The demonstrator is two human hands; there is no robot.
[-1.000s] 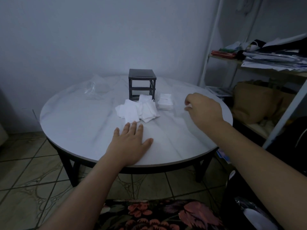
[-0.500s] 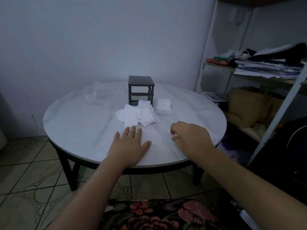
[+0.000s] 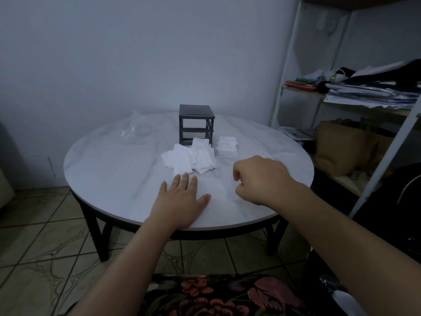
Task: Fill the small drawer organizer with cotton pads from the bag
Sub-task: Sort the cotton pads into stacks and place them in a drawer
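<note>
A small dark drawer organizer (image 3: pixel 196 110) stands at the back of the round marble table (image 3: pixel 109 169), its slots see-through. A loose heap of white cotton pads (image 3: pixel 189 158) lies in front of it, and a neat stack of pads (image 3: pixel 226 144) sits to its right. The crumpled clear bag (image 3: pixel 134 131) lies at the back left. My left hand (image 3: pixel 182 197) rests flat on the table near the front edge. My right hand (image 3: pixel 259 179) is beside it, fingers curled, seemingly gripping a faint clear drawer (image 3: pixel 218 188) that lies between the hands.
A white metal shelf (image 3: pixel 364 92) with papers and books stands at the right, close to the table. A brown bag (image 3: pixel 341 144) sits on its lower level. The floor is tiled, and floral fabric covers my lap.
My right hand has drawn back from the table's right side toward the front edge, ending beside my left hand. The left hand has stayed flat in place.
</note>
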